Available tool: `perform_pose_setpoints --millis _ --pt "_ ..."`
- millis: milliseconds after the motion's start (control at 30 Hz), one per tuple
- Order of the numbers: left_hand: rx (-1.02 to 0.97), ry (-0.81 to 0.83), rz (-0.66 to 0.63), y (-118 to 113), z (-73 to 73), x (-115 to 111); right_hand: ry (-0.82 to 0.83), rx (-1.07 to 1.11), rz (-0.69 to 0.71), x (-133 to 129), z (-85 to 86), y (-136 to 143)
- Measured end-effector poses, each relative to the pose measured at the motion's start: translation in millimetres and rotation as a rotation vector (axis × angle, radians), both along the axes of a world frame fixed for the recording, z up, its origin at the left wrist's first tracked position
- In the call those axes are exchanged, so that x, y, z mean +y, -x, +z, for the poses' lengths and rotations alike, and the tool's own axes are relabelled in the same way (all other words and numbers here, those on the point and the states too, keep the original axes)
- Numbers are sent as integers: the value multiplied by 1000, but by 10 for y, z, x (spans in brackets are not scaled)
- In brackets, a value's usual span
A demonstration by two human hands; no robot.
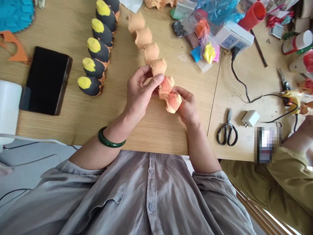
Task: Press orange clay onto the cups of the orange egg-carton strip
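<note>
A strip of orange-painted egg carton cups [151,53] runs from the far side of the table towards me, its near end lifted in my hands. My left hand [140,88] pinches the strip near its middle, thumb on top of a cup. At the near end, my right hand [187,106] grips the strip from the right side, some fingers hidden behind it. The two nearest cups show a deeper orange on part of their surface. To the left lies a second strip of black cups [99,48] with yellow tops.
A black tablet-like device [46,80] lies at left, beside orange scraps [18,49]. Scissors [228,129], a white plug adapter [250,118], a power strip [233,38] with cable and a glue gun [292,98] are at right. Bagged coloured clay [209,52] lies behind. Another person's arm [299,137] is at far right.
</note>
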State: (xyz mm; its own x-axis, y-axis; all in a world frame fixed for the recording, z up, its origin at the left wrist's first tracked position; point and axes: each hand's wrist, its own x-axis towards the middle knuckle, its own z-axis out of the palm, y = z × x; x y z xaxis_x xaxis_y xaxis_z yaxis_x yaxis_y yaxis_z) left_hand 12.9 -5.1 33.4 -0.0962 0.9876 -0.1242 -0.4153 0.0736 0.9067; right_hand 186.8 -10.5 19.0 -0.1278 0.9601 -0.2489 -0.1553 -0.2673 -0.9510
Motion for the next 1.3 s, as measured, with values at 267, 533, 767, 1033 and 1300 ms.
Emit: perform_pose_setpoints --millis 267,533,767,1033,1300 --pt "18 12 -13 23 -21 5 18 -5 50 -19 9 6" --pt "18 69 -114 36 -69 19 -125 -95 13 -14 -77 -3" --pt "35 98 -174 -12 -37 -17 -271 -247 -40 -36 -94 -27" --pt "-71 61 -201 -16 40 -25 -270 -170 -159 -65 5 -89" --pt "-43 -68 -133 -21 224 -64 -366 -118 -214 -105 157 -79"
